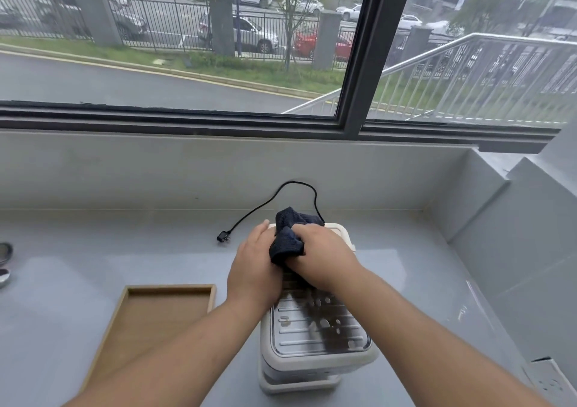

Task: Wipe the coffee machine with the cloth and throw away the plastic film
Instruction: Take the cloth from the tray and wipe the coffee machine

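The coffee machine [315,328], cream-bodied with a ribbed metal tray on top, stands on the grey counter [93,250] at lower centre of the frame. Several wet drops or spots show on the tray. A dark cloth [288,239], bunched, sits over the far end of the machine, at centre frame.

Right hand [321,257]: fingers curled and closed around the cloth, gripping it from the right side and pressing it down toward the machine top. Left hand [254,266]: placed against the machine's left side, just beside the cloth and touching its left edge; fingers held together and bent downward. Whether the left fingertips pinch the cloth cannot be determined, as they are hidden behind the fabric.

A black power cord [271,202] loops across the counter behind the machine, its plug [223,237] lying loose to the left of the hands. A shallow wooden tray [170,289] lies at lower left, near the machine but apart from it. 2 partly visible objects sit at the left edge of the frame; their kind cannot be told. A dark-framed window [356,63] fills the upper half.
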A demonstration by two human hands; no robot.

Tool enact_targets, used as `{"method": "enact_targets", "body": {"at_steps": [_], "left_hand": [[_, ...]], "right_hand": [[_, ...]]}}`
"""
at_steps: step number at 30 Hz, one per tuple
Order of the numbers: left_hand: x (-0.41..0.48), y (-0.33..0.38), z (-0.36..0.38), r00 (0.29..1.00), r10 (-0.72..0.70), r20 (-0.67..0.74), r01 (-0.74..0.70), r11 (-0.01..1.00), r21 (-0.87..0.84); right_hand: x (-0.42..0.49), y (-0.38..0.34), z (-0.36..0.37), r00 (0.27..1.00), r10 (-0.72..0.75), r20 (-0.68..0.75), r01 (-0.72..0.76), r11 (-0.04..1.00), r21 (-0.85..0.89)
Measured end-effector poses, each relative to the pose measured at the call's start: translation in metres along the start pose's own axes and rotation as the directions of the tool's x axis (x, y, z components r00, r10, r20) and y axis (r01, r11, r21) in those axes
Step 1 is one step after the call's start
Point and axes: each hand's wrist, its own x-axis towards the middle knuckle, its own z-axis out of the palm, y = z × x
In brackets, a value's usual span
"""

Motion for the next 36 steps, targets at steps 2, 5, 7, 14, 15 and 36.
{"method": "enact_targets", "body": {"at_steps": [2, 5, 7, 14, 15, 36], "left_hand": [[-0.001, 0.000, -0.002, 1.000, 0.019, 0.026, -0.019, 1.000, 0.006], [0.000, -0.002, -0.002, 0.999, -0.002, 0.037, 0.003, 1.000, -0.022], [0.003, -0.004, 0.000, 0.999, -0.044, 0.024, 0.045, 0.998, -0.041], [0.009, -0.005, 0.005, 0.998, -0.058, 0.013, 0.059, 0.997, -0.045], [0.009, -0.005, 0.006, 0.998, -0.057, 0.008, 0.057, 0.998, -0.022], [0.001, 0.002, 0.003, 0.999, -0.043, 0.018, 0.042, 0.998, 0.040]], "right_hand": [[-0.010, -0.004, 0.002, 1.000, -0.010, 0.003, 0.010, 1.000, 0.016], [-0.028, -0.009, 0.005, 1.000, -0.010, 0.017, 0.010, 1.000, 0.027], [-0.042, -0.012, 0.007, 0.999, -0.022, 0.027, 0.021, 0.999, 0.038], [-0.098, -0.019, 0.015, 0.996, -0.071, 0.049, 0.069, 0.997, 0.035], [-0.107, -0.020, 0.016, 0.995, -0.079, 0.058, 0.077, 0.997, 0.025], [-0.030, 0.022, 0.006, 0.975, 0.164, -0.151, -0.176, 0.982, -0.070]]}}
